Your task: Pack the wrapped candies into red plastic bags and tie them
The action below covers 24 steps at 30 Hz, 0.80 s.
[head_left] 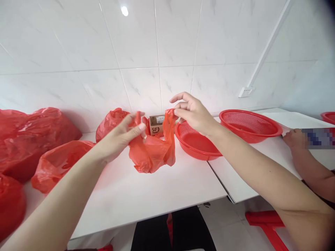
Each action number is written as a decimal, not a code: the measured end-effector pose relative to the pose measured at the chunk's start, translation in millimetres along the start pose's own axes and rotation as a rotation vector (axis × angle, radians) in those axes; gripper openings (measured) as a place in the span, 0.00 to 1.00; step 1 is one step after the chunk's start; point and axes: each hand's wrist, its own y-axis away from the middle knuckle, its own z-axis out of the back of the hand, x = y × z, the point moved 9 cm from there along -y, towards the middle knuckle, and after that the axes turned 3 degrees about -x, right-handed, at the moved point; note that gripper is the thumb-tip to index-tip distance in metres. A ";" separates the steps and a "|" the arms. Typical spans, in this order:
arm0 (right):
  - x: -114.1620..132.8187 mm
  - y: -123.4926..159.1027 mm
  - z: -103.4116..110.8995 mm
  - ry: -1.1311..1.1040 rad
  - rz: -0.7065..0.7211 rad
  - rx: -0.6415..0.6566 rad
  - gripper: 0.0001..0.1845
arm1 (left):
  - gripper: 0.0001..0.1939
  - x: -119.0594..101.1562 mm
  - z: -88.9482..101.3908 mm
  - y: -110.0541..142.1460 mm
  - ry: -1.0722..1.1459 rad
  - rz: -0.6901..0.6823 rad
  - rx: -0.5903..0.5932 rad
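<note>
A thin red plastic bag hangs by its two handles above the white table. My left hand has one handle pinched between thumb and fingers. In my right hand the other handle is gripped by the thumb and a finger, while the remaining fingers curl above it. The bag sags between my hands, its lower part bunched; whether anything lies inside I cannot tell. Just behind it stands a small cardboard box with its top open. Below my right hand sits a red mesh basket.
Several full-looking red bags, such as a large one and an open-mouthed one, crowd the left side. Another red basket stands on the right table. A co-worker's hand rests there. A red stool is below.
</note>
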 end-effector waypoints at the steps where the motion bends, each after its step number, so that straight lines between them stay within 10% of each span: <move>1: 0.6 -4.2 -9.5 0.009 0.006 0.032 0.13 | 0.31 6.0 -8.1 -4.0 -0.095 0.044 0.047; 8: 5.9 -12.1 -66.8 -0.046 0.091 0.268 0.13 | 0.16 32.3 -50.9 -21.1 -0.191 0.234 0.205; 15: -58.8 22.1 -63.8 -0.037 -0.095 0.332 0.14 | 0.20 53.8 -40.0 -14.0 -0.065 0.271 0.218; 24: -22.2 35.8 -53.9 -0.212 0.036 0.218 0.08 | 0.08 30.9 -43.3 -6.8 -0.217 0.068 0.387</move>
